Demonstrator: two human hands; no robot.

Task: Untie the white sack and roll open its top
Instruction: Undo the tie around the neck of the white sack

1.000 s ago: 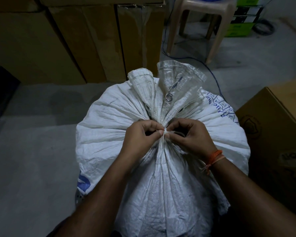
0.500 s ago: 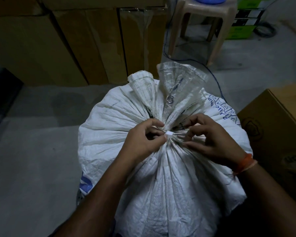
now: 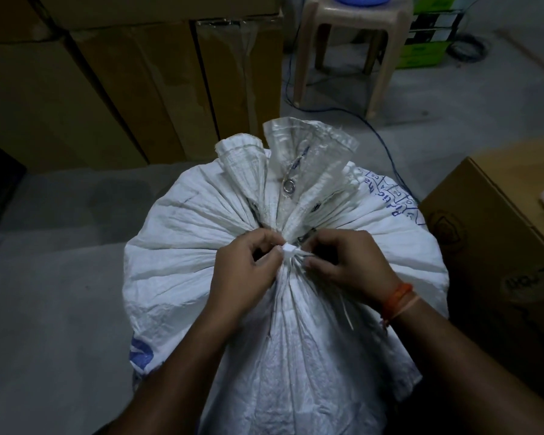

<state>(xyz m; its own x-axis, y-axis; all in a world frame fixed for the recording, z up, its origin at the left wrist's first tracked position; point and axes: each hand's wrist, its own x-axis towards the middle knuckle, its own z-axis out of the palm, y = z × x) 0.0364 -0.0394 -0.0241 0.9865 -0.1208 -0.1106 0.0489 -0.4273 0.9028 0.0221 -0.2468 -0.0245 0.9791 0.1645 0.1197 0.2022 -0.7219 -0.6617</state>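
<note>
A full white woven sack (image 3: 186,240) with blue print stands on the floor in front of me. Its neck is gathered tight and bound by a white tie (image 3: 288,248), and the loose top (image 3: 296,158) fans out beyond the tie. A small metal ring (image 3: 289,186) hangs on that flap. My left hand (image 3: 242,271) pinches the tie from the left with thumb and forefinger. My right hand (image 3: 349,265), with an orange thread band at the wrist, pinches it from the right. A thin white strand (image 3: 346,312) trails down under my right hand.
Tall cardboard boxes (image 3: 113,89) line the far left. A beige plastic stool (image 3: 349,42) stands at the back with a blue item on it and a blue cable (image 3: 387,146) runs across the floor. A brown carton (image 3: 490,240) sits close on the right.
My right hand had opened and moved off to the right of the tie half a second ago; now its fingers are back at the tie. My left hand has kept its pinch.
</note>
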